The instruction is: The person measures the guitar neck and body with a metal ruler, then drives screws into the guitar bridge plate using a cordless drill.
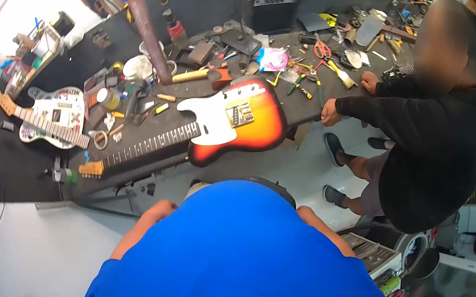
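Observation:
A sunburst electric guitar (265, 121) with a white pickguard lies face up on the bench in front of me, its neck (153, 144) pointing to the lower left. My left hand (162, 210) is low beside my blue shirt, just off the bench's front edge; its fingers are mostly hidden. On the other side, my right hand (307, 213) shows only in part behind the shirt, so its fingers cannot be made out. Neither hand touches the guitar. Nearest my left hand is the bench edge below the guitar's neck.
A co-worker in black (438, 133) stands at the right, hands at the bench edge. A sticker-covered guitar (56, 116) lies at the left. Along the back are a hammer (203, 74), red scissors (321, 49), a brush (341, 75), pliers, a small amplifier (270, 10) and scattered tools.

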A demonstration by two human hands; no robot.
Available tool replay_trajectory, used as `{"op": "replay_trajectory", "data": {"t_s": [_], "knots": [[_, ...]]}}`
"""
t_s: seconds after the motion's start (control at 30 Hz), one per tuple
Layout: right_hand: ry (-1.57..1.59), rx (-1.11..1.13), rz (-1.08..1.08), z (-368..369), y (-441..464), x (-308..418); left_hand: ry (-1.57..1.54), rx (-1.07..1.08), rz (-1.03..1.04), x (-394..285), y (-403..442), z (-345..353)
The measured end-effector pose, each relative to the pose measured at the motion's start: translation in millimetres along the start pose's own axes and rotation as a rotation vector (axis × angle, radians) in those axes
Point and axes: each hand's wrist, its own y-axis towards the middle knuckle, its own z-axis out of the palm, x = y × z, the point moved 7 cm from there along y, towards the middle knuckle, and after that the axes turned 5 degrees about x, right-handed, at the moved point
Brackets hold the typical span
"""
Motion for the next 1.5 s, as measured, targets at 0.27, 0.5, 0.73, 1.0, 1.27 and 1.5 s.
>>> {"op": "replay_trajectory", "data": {"t_s": [0.27,0.5,0.73,1.0,1.27,1.5], "knots": [[-0.191,0.060,-0.162,-13,24,3,-0.002,-0.242,0.057,3,26,-34],[0.045,-0.104,0.039,-102,66,40,-0.089,-0.199,-0.048,60,4,12],[-0.133,0.019,-0.087,-101,87,113,-0.094,-0.202,-0.105,88,-63,53],[-0.056,0.125,-0.462,-203,-36,360,-0.246,-0.268,0.191,86,-115,44],[-0.188,-0.061,-0.510,-206,-67,480,-0.081,-0.419,-0.189,118,-62,-58],[-0.059,-0.119,-0.615,-134,-66,514,-0.241,-0.744,0.138,119,-69,-189]]}}
